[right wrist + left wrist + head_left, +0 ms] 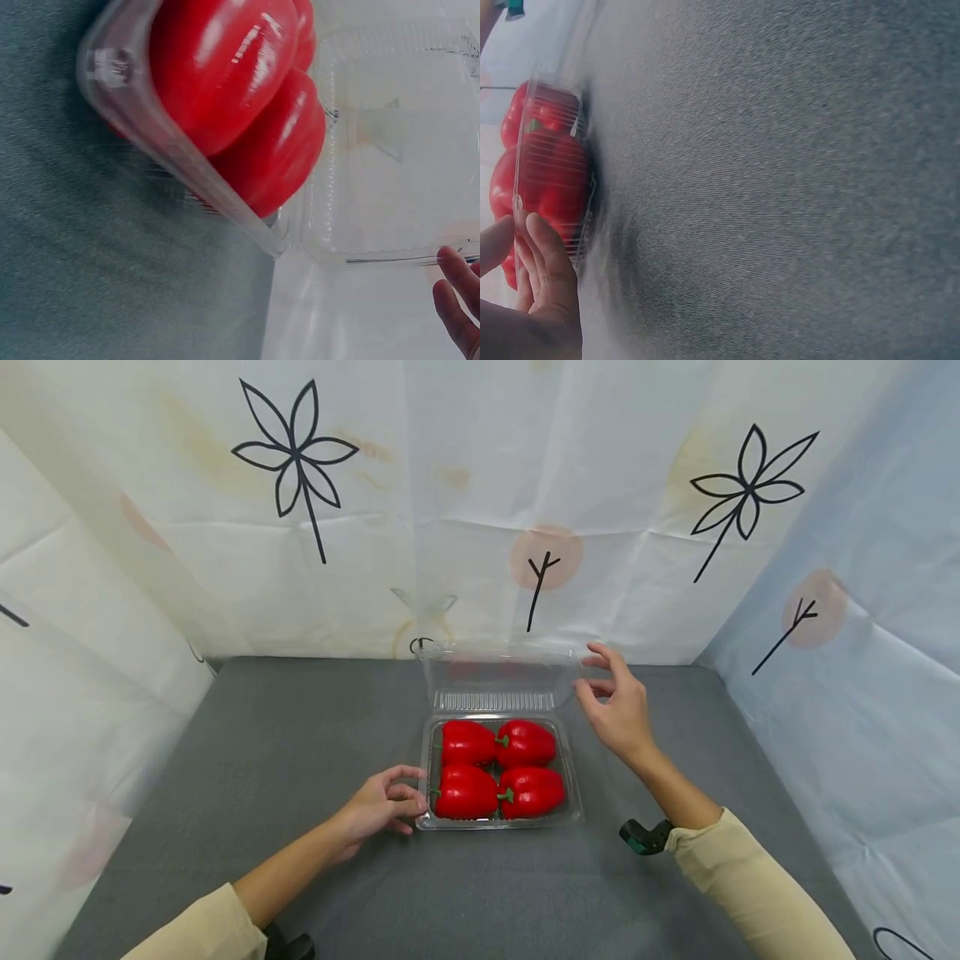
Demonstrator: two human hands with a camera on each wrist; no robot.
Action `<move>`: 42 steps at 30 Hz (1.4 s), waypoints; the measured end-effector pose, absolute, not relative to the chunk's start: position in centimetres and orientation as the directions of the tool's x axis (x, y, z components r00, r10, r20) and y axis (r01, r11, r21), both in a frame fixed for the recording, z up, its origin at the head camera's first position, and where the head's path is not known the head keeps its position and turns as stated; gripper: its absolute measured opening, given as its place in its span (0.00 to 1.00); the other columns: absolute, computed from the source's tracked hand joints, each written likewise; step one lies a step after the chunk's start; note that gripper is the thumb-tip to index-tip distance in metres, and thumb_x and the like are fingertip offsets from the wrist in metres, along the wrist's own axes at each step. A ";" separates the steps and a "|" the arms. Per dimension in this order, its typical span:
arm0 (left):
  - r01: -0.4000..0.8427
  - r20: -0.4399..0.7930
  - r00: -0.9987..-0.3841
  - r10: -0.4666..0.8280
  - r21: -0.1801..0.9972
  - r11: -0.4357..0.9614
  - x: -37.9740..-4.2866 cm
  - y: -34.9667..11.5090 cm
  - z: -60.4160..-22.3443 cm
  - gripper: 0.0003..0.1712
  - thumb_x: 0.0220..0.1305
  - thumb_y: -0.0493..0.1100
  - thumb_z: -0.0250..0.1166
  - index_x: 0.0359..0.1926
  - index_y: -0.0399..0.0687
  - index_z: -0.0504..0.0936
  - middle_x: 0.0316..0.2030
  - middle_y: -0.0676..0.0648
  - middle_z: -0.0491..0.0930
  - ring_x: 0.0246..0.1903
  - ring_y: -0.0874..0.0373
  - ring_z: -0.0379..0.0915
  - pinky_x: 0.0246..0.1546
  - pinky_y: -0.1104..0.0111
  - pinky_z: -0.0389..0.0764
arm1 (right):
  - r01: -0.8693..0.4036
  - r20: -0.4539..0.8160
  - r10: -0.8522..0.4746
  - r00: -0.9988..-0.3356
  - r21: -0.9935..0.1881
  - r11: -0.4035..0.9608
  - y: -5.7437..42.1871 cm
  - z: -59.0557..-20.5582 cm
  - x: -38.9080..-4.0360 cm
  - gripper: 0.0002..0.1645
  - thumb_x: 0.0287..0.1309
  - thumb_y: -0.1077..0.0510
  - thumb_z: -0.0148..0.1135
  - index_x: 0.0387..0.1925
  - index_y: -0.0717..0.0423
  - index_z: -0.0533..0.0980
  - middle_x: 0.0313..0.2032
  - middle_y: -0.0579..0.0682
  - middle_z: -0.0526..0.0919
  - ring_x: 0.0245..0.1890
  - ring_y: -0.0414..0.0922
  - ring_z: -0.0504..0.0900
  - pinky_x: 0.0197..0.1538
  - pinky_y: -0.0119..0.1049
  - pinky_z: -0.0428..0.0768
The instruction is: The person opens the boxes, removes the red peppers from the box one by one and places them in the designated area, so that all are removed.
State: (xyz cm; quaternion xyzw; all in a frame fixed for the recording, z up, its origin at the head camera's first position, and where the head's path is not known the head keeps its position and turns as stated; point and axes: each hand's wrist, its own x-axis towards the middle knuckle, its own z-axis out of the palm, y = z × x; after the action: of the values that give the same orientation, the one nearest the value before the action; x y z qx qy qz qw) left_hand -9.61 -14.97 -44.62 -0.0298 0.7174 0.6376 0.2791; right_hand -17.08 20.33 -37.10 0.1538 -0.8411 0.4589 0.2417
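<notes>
A clear plastic clamshell container (pixel 498 823) sits on the table with several red bell peppers (pixel 467 792) in its base, their green stems showing. Its hinged lid (pixel 495 685) stands raised at the back. My left hand (pixel 382 806) is at the base's front left side; in the left wrist view its thumb and fingers (pixel 546 244) lie on either side of the rim, pinching it. My right hand (pixel 618 706) is at the lid's right edge, thumb and fingers spread apart. In the right wrist view, a fingertip (pixel 448 253) meets the lid's edge.
Grey cloth covers the table (pixel 315 718). White fabric walls (pixel 465 485) with printed plant drawings enclose its back and sides, and the raised lid stands close to the back wall. A dark device (pixel 645 837) is strapped at my right wrist.
</notes>
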 end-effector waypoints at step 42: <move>-0.402 -0.425 -0.801 0.421 0.904 0.147 -6.9 -15.5 -44.8 0.26 0.62 0.34 0.68 0.58 0.37 0.66 0.33 0.46 0.82 0.30 0.53 0.80 0.35 0.63 0.84 | -0.180 0.181 -0.071 -0.981 -0.707 0.684 19.0 -39.4 -22.1 0.41 0.61 0.59 0.55 0.75 0.60 0.56 0.57 0.62 0.78 0.46 0.57 0.85 0.52 0.56 0.75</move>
State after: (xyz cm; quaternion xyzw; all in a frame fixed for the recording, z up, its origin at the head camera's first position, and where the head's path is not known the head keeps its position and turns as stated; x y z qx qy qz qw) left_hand -6.94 -15.52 -44.84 0.0068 0.6888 0.6529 0.3150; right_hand -22.11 18.96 -39.40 0.0686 -0.9149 0.3916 0.0697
